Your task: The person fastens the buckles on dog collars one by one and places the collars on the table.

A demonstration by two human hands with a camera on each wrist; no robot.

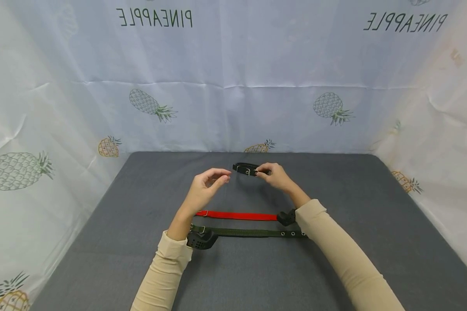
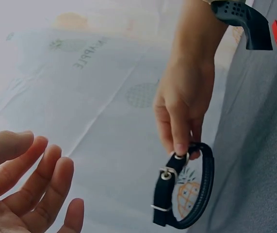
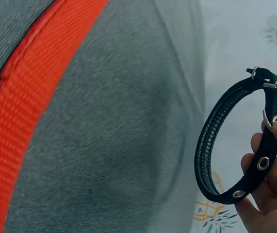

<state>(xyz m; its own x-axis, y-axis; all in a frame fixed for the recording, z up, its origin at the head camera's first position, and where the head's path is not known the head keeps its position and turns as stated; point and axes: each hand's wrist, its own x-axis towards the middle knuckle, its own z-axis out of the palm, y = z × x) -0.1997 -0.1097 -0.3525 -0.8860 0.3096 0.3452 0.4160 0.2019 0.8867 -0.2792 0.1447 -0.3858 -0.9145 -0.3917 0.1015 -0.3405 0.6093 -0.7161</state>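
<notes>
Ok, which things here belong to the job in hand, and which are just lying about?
In the job:
- black collar, looped, held by the right hand
- left hand, holding nothing, near the collar

Apparently just lying about:
- red strap, on the table
- dark green strap, beside it

I can't see the bit of black collar (image 1: 242, 170) under the fingers of the right hand (image 1: 277, 176). Below them, a sleeve (image 1: 340, 246) hides the green strap's (image 1: 249, 233) end. Below the left fingers (image 1: 218, 171), a wrist (image 1: 182, 220) hides the red strap's (image 1: 241, 215) tip.
</notes>
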